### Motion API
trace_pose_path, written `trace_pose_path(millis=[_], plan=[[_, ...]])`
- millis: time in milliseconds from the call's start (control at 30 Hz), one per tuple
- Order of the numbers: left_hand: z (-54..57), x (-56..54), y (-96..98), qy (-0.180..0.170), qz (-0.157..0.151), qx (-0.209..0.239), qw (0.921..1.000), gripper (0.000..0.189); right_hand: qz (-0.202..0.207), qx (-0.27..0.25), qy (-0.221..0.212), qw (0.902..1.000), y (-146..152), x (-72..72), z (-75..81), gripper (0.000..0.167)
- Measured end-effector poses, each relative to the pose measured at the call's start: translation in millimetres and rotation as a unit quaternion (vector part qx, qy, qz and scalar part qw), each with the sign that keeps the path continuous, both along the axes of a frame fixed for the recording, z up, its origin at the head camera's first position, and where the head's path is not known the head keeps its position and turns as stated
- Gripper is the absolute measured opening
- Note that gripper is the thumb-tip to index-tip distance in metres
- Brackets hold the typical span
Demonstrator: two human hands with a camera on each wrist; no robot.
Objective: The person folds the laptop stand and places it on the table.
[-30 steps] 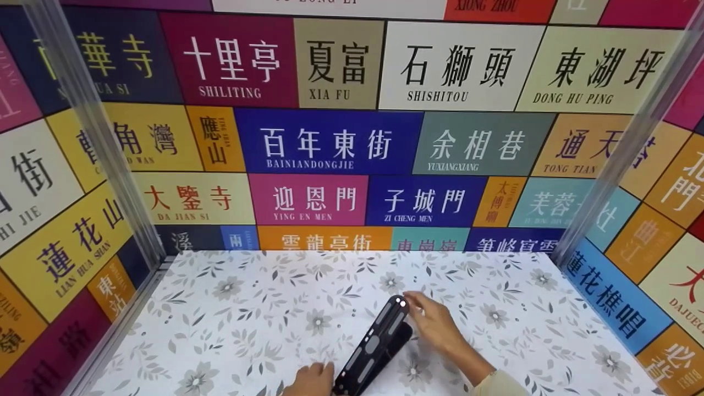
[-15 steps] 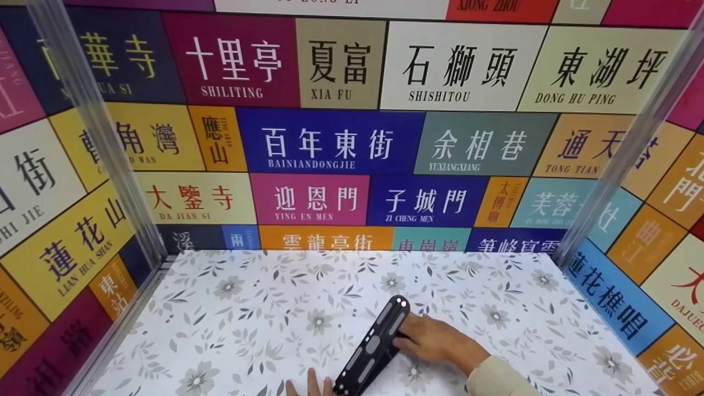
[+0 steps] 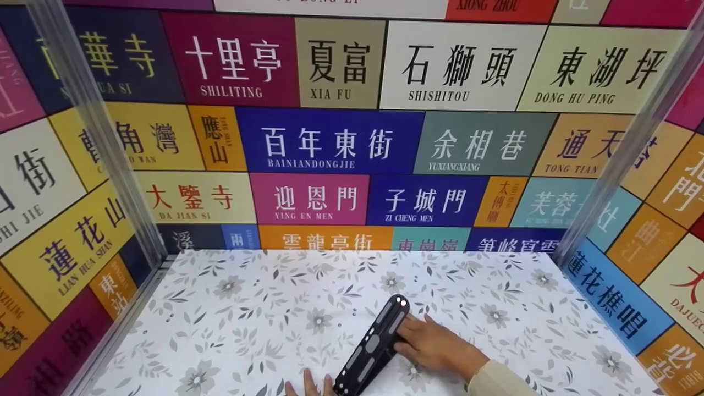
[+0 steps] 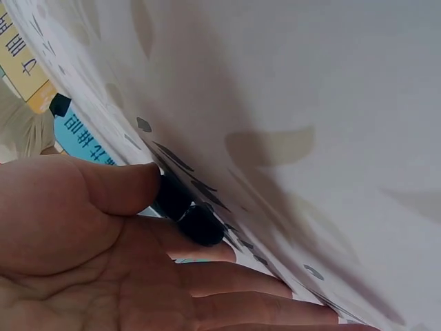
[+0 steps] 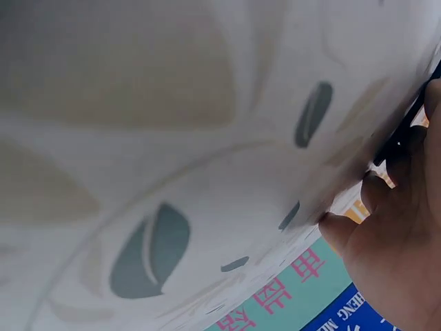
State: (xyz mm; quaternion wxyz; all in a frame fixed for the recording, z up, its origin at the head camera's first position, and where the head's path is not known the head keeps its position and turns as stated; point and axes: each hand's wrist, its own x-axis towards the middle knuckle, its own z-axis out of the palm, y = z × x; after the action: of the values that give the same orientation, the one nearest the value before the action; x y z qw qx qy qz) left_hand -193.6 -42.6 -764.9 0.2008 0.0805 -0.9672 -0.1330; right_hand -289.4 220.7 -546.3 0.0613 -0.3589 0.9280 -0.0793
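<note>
A long black hinged bar (image 3: 371, 345) with grey pads along its face and rounded ends stands slantwise on the floral tabletop, low in the head view. A darker second part angles away on its right side; its exact kind is unclear. My right hand (image 3: 437, 344) holds it near the far end, fingers reaching behind it. At the near end, my left hand (image 3: 309, 385) is cut by the frame's lower edge. In the left wrist view, that hand's thumb and forefinger pinch the dark end (image 4: 193, 214), other fingers extended along the tabletop. The right wrist view shows only a dark sliver.
The table (image 3: 247, 308) has a white cover printed with grey flowers and leaves. Behind it rises a wall (image 3: 330, 143) of coloured signs, with metal posts (image 3: 93, 132) at both back corners.
My right hand has shifted from the bar's far tip down its right side and gripped there. The left-hand fingers have spread on the tabletop. The bar has hardly moved.
</note>
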Motion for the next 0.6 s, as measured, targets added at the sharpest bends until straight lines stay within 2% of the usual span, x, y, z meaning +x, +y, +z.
trace_pose_path(millis=[67, 167, 233, 267, 333, 400, 467, 500, 533, 600], plan=[[-0.7, 0.9, -0.7, 0.005, 0.002, -0.006, 1.0000, 0.072, -0.007, 0.003, -0.005, 1.0000, -0.4, 0.7, -0.5, 0.064], [1.2, 2.5, -1.8, 0.059, 0.001, -0.004, 0.9983, 0.081, -0.020, 0.010, -0.018, 0.9996, -1.6, 2.0, -0.2, 0.066], [4.4, 3.4, -1.6, 0.093, 0.002, 0.000, 0.9957, 0.074, -0.027, 0.012, -0.023, 0.9993, -2.5, 2.8, -0.2, 0.066], [6.5, 4.1, -1.4, 0.104, 0.002, 0.002, 0.9946, 0.065, -0.030, 0.011, -0.024, 0.9992, -3.1, 3.3, 0.0, 0.066], [10.9, 4.7, -0.3, 0.117, 0.004, 0.008, 0.9931, 0.049, -0.034, 0.011, -0.020, 0.9992, -4.0, 4.5, 0.1, 0.066], [14.8, 4.5, 1.2, 0.129, 0.007, 0.013, 0.9916, 0.045, -0.037, 0.011, -0.015, 0.9992, -4.6, 5.8, -0.6, 0.065], [21.7, 4.5, 3.1, 0.145, 0.014, 0.021, 0.9891, 0.040, -0.042, 0.012, -0.012, 0.9990, -4.8, 7.8, -1.0, 0.065], [26.2, 4.0, 4.6, 0.166, 0.019, 0.029, 0.9856, 0.036, -0.046, 0.014, -0.010, 0.9988, -4.8, 8.8, -1.3, 0.065], [33.3, 5.1, 6.1, 0.177, 0.022, 0.037, 0.9833, 0.034, -0.049, 0.014, -0.009, 0.9987, -4.9, 9.9, -1.7, 0.065], [53.1, 10.3, 9.0, 0.164, 0.026, 0.053, 0.9846, 0.031, -0.056, 0.012, -0.009, 0.9983, -5.2, 12.6, -1.9, 0.064]])
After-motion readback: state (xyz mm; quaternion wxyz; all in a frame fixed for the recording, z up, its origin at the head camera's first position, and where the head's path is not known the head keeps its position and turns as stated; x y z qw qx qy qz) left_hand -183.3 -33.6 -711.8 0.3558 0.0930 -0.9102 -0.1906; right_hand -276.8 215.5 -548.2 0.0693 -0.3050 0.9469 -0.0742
